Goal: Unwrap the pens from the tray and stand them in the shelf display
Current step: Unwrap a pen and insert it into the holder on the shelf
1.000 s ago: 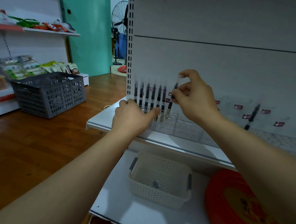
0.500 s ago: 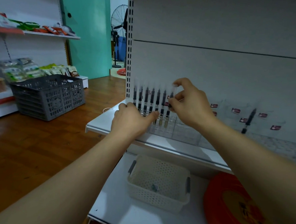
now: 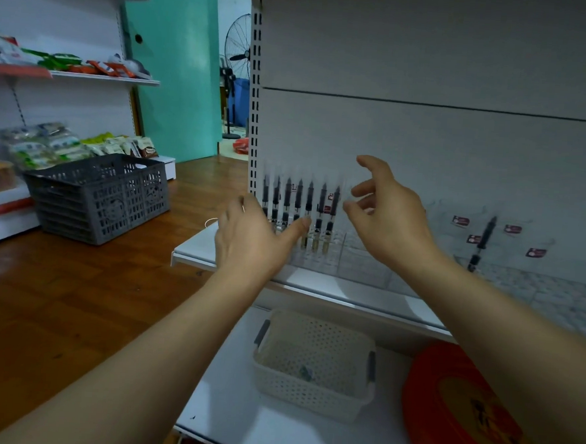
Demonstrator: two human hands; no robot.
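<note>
— What's in front of you from the head camera?

— A row of pens (image 3: 299, 208) stands upright in the clear display (image 3: 330, 255) on the white shelf (image 3: 318, 285), at the middle of the frame. One more pen (image 3: 482, 242) stands tilted, well apart at the right.

— And your hands?

— My left hand (image 3: 249, 236) is at the centre, in front of the left pens. Its fingers reach toward them and the thumb stretches right, to the base of the row. I cannot tell if it touches them; it grips nothing I can see. My right hand (image 3: 388, 214) hovers just right of the last pen in the row, fingers spread and loosely bent, holding nothing.

— The tray?

— The white perforated tray (image 3: 311, 398) sits on the lower shelf (image 3: 272, 430), bottom centre, with a small scrap (image 3: 304, 372) lying inside; what it is I cannot make out.

— Anything else?

— A red round lid (image 3: 461, 417) at the lower right beside the tray, a grey crate (image 3: 97, 196) on the wooden floor (image 3: 56, 303) at the left, and packets (image 3: 49, 145) on the shelves behind it.
</note>
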